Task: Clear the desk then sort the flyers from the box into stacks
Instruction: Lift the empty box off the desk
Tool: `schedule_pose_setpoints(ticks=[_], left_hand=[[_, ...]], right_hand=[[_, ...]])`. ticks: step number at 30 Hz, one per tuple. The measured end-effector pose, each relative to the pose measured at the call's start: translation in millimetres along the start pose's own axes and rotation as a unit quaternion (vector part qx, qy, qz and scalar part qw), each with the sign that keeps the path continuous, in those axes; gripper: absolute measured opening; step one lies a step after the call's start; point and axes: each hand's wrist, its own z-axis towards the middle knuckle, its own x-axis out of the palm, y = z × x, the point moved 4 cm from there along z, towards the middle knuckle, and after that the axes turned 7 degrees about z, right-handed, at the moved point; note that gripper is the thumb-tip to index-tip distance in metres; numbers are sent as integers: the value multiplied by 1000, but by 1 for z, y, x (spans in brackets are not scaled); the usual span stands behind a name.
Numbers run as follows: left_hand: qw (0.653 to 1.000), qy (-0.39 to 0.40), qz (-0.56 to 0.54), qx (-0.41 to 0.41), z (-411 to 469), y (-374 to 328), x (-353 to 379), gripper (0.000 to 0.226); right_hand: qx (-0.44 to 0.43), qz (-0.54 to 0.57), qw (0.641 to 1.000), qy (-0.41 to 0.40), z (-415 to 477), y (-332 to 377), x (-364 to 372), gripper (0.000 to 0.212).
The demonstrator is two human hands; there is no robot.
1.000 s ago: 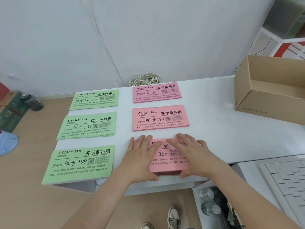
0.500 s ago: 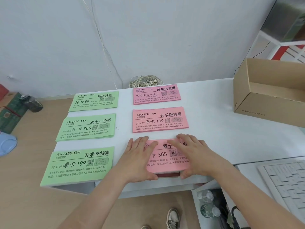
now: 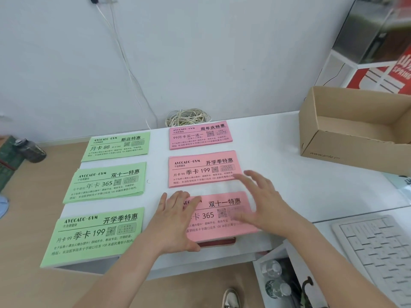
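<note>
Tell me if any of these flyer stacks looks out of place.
The near green stack sticks out past the desk's front-left corner. The middle green stack has fanned, uneven edges. The others look tidy.

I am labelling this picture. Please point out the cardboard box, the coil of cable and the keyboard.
cardboard box [image 3: 347, 150]: head view, on its front wall.
coil of cable [image 3: 188, 117]: head view, on the middle of the loops.
keyboard [image 3: 378, 252]: head view, on its keys.

Matt pink paper flyers [image 3: 222, 215] and matt green paper flyers [image 3: 95, 235] lie on a smooth, faintly glossy white tabletop [image 3: 266, 138]; the brown cardboard box [image 3: 355, 143] looks dull and rough.
</note>
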Motion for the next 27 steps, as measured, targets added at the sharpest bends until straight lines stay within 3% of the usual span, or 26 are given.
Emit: schedule_pose_setpoints(ticks=[4,7,10,13,15,17,19,21,24,27], left_hand=[[1000,8,-23,-7,2,-1,-14,120],[994,-80,-71,-2,14,-11,-35,91],[976,-160,-147,24,35,-33,-55,52],[959,-191,-203,50,58,-61,-76,36],[949,-192,-240,64,77,-79,-93,31],[944,-186,-263,77,100,-97,-109,27],[929,-181,-314,72,125,-111,-125,25],[916,-180,-353,66,146,-120,-139,37],[957,-157,-222,106,167,-136,-148,72],[976,-147,-118,106,178,-138,-144,74]], right_hand=[[22,-7,985,-171,0,-17,-63,67],[70,-15,968,-242,4,-42,-98,62],[109,-28,960,-257,15,-67,-119,69],[172,-23,953,-249,32,-94,-136,77],[213,-17,950,-229,43,-108,-144,71],[225,-35,947,-229,48,-112,-148,52],[209,-55,947,-238,41,-103,-146,34],[176,-58,952,-245,24,-90,-136,29],[143,-49,960,-238,-7,-70,-123,31],[143,-67,965,-210,-32,-67,-119,32]])
